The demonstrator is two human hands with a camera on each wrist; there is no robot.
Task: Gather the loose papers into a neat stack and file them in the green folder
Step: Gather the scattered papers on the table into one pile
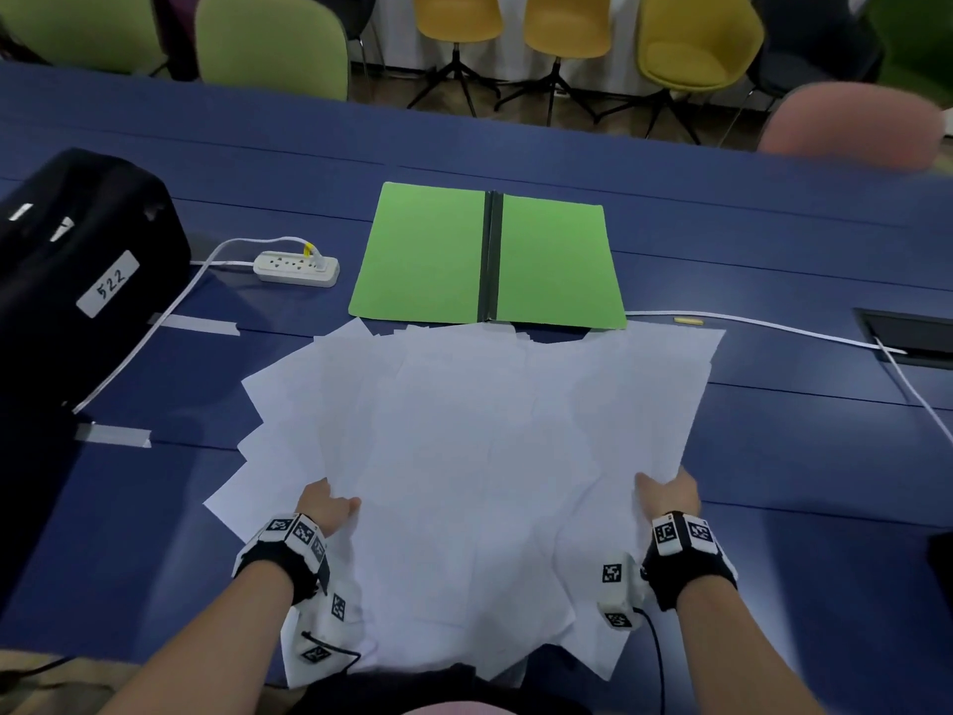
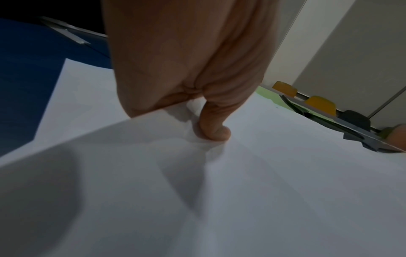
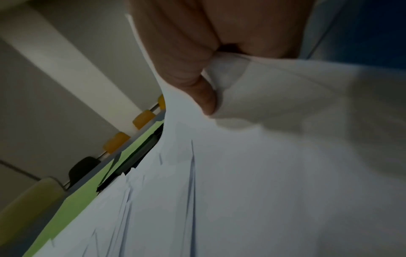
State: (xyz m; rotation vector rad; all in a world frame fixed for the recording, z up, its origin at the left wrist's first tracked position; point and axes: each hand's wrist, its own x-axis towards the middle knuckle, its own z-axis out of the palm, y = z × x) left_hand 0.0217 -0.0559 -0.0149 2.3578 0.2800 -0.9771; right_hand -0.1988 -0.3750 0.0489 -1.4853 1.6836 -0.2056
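Several loose white papers [image 1: 490, 456] lie fanned out and overlapping on the blue table [image 1: 799, 456]. Their far edges reach the open green folder [image 1: 423, 255], which lies flat with a black spine. My left hand [image 1: 335, 500] holds the left side of the spread: the thumb [image 2: 216, 128] presses on top and the fingers are hidden under the sheets [image 2: 241, 191]. My right hand [image 1: 665, 487] pinches the right side, where the sheets [image 3: 263, 173] bunch up under the thumb [image 3: 206, 97]. The green folder [image 3: 72, 205] shows beyond the papers.
A black case [image 1: 77, 281] with a white label stands at the left. A white power strip [image 1: 296, 268] and its cable lie left of the folder. Another white cable [image 1: 773, 327] runs to a table hatch [image 1: 907, 338] at right. Chairs [image 1: 562, 23] line the far side.
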